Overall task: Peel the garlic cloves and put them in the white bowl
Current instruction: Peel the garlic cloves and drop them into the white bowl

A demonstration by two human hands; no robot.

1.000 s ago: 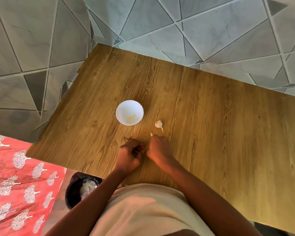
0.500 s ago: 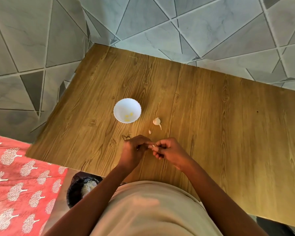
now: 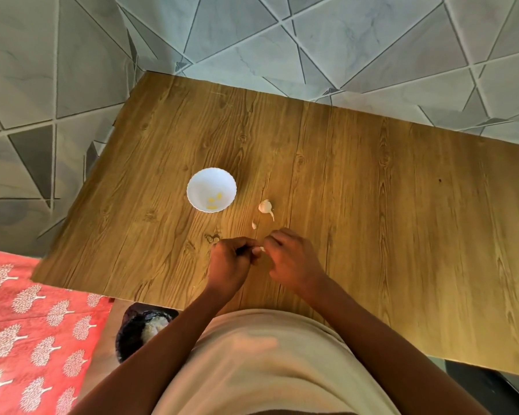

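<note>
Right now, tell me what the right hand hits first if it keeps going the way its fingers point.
The right hand points left at the left hand; it would meet the clove pinched between them, then those fingers.

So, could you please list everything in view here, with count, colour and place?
round white scalloped bowl: one, white, on the table left of centre
peeled garlic cloves: about three, yellowish, inside the bowl
garlic bulb piece: one, off-white, right of the bowl
small garlic scrap: one, pale, between bulb piece and hands
garlic clove: one, whitish, pinched between both hands
wooden table: one, brown
black bin: one, below the near table edge
red patterned cloth: one, lower left
left hand: on the clove
right hand: on the clove
</note>
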